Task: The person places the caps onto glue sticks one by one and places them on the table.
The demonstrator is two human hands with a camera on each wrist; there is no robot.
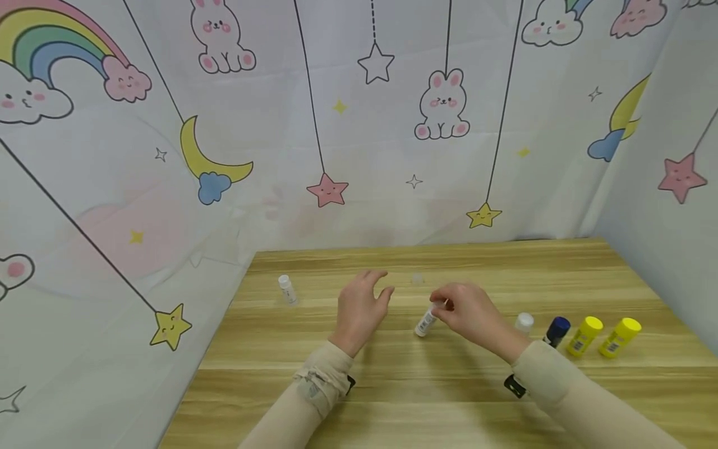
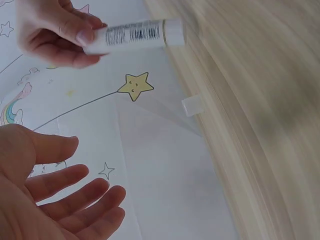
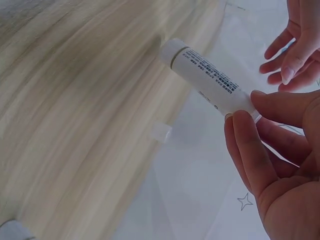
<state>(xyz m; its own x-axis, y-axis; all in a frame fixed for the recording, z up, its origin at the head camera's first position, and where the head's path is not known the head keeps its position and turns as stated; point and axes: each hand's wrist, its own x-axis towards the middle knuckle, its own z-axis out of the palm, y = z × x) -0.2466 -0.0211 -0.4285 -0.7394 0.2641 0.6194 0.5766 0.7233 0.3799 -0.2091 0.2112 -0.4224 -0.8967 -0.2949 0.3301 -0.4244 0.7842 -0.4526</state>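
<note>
My right hand [image 1: 472, 313] pinches a white glue stick [image 1: 425, 323] by one end, between thumb and fingertips. The stick tilts over the table, its far end pointing down and to the left in the head view. Printed text and a barcode show along its side in the left wrist view, with a thin gold ring near the far end. My left hand [image 1: 359, 308] hovers to the left of it, fingers spread and holding nothing. Beyond both hands, a small clear cap [image 1: 417, 278] lies on the table.
Another white glue stick [image 1: 287, 289] stands at the table's left. To the right are a white-capped stick [image 1: 524, 322] partly behind my right forearm, a dark blue-capped stick [image 1: 556, 330] and two yellow glue sticks [image 1: 585, 337]. A printed curtain [image 1: 359, 224] hangs behind the table.
</note>
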